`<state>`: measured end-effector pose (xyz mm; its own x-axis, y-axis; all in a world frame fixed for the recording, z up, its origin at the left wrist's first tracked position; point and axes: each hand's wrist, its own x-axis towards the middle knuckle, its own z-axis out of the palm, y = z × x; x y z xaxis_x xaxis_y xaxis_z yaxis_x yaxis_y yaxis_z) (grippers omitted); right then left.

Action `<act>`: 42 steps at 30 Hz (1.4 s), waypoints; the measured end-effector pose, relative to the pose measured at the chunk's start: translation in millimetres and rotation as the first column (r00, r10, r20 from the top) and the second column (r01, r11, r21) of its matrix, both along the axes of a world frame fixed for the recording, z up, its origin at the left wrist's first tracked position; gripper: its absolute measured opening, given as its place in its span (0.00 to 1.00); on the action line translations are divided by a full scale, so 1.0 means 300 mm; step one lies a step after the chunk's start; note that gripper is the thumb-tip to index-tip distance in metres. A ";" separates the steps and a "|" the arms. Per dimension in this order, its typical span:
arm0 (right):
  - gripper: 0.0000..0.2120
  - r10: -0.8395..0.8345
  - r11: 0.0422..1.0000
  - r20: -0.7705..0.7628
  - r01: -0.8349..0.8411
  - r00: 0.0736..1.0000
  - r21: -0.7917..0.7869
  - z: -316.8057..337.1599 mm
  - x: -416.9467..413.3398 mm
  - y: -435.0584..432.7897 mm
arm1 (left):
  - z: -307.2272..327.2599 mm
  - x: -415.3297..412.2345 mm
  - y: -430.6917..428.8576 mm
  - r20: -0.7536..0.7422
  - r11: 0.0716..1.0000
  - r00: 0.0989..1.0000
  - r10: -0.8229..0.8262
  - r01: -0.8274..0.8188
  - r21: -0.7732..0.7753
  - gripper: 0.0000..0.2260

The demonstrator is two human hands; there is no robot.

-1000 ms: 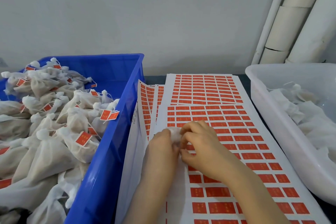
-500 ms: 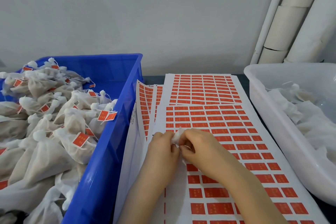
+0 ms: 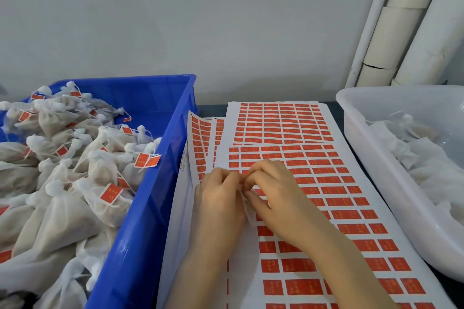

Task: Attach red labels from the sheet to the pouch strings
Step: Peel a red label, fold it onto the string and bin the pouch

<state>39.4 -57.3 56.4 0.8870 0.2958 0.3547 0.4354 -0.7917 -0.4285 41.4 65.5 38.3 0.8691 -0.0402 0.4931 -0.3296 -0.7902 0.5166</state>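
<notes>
While both hands meet above the top label sheet (image 3: pixel 351 208), the left hand (image 3: pixel 218 198) lies knuckles up with its fingers curled round a white pouch (image 3: pixel 246 212), of which only a sliver of fabric shows between the two hands. The right hand (image 3: pixel 273 195) has its fingers bent and its fingertips pressed against the left hand's; whether they pinch a string or a label cannot be told, as that spot is hidden. The sheet carries rows of red labels and lies on the bench (image 3: pixel 211 109), overlapping further sheets (image 3: pixel 276 120) behind it. Just left of the sheets stands a blue crate (image 3: pixel 150 208) heaped with labelled pouches (image 3: pixel 62 208). To the right sits a white tub (image 3: pixel 376 158) holding plain pouches (image 3: pixel 426 158). Pale pipes (image 3: pixel 401 32) lean against the wall behind the tub.
</notes>
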 end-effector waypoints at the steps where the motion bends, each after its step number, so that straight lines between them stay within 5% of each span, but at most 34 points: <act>1: 0.05 0.002 0.999 -0.015 -0.002 1.000 0.053 0.004 -0.002 0.003 | 0.005 -0.002 -0.002 0.021 1.000 1.000 -0.013 0.014 -0.016 0.08; 5: 0.10 -0.028 0.957 -0.083 0.051 0.996 0.286 0.018 -0.014 0.010 | 0.031 -0.001 -0.011 -0.042 0.970 0.997 0.059 -0.067 -0.232 0.17; 12: 0.10 -0.007 0.853 -0.111 0.064 0.994 0.517 0.028 -0.020 0.014 | 0.039 -0.020 -0.013 0.125 0.960 0.977 0.175 -0.141 -0.242 0.17; 17: 0.07 -0.032 0.919 0.030 0.018 0.999 0.394 0.019 -0.025 0.019 | 0.042 -0.014 -0.010 -0.026 0.854 0.972 0.235 -0.219 -0.472 0.07; 23: 0.04 -0.009 0.982 0.109 -0.012 0.994 0.188 0.003 -0.016 0.023 | 0.042 0.003 0.005 -0.337 0.721 0.926 -0.168 -0.118 -0.683 0.09; 34: 0.07 0.003 0.921 -0.081 0.029 0.997 0.389 0.004 -0.019 0.019 | 0.054 0.020 0.003 -0.341 0.449 0.914 -0.219 -0.216 -0.867 0.08; 37: 0.10 0.004 0.909 -0.074 0.027 0.997 0.416 0.007 -0.022 0.018 | 0.051 0.018 0.004 -0.284 0.487 0.937 -0.201 -0.156 -0.859 0.10; 42: 0.05 0.017 0.949 -0.064 0.004 0.998 0.314 -0.005 -0.016 0.017 | 0.035 -0.003 -0.006 -0.169 0.750 0.983 -0.078 -0.053 -0.659 0.09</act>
